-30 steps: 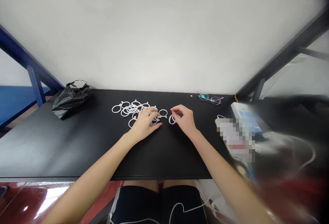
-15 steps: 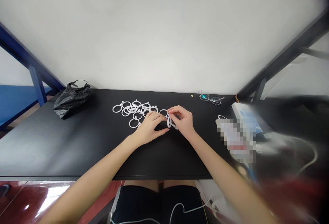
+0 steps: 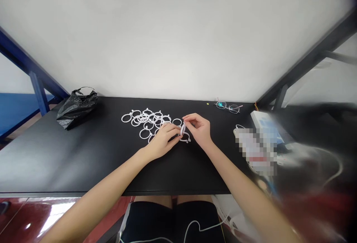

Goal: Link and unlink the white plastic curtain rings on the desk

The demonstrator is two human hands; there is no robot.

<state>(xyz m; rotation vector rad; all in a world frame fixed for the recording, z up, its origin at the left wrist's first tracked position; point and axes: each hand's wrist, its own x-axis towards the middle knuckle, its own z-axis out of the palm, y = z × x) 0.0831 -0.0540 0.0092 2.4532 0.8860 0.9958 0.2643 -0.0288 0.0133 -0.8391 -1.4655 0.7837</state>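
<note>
Between my hands a white plastic ring (image 3: 183, 128) stands almost edge-on. My left hand (image 3: 165, 138) pinches its lower left side with thumb and fingers. At its top, the thumb and fingertips of my right hand (image 3: 197, 127) are closed on the same ring. Another white ring with small knobs (image 3: 185, 137) lies on the table just below and right of it. A heap of white rings (image 3: 147, 118), each with a little knob, spreads to the left, partly hidden behind my left hand. One more loose ring (image 3: 177, 121) lies just beyond my fingers.
On the black table (image 3: 111, 168), a black plastic bag (image 3: 76, 108) sits at the far left. Eyeglasses (image 3: 228, 107) lie at the back right. A white-and-blue box (image 3: 267, 127) and a partly blurred phone-like thing (image 3: 255, 152) lie at the right. A white cable (image 3: 205, 229) crosses my lap.
My left thumb has closed onto the held ring, which now tilts slightly. The ring under my right hand now shows more fully on the table. The heap is unchanged.
</note>
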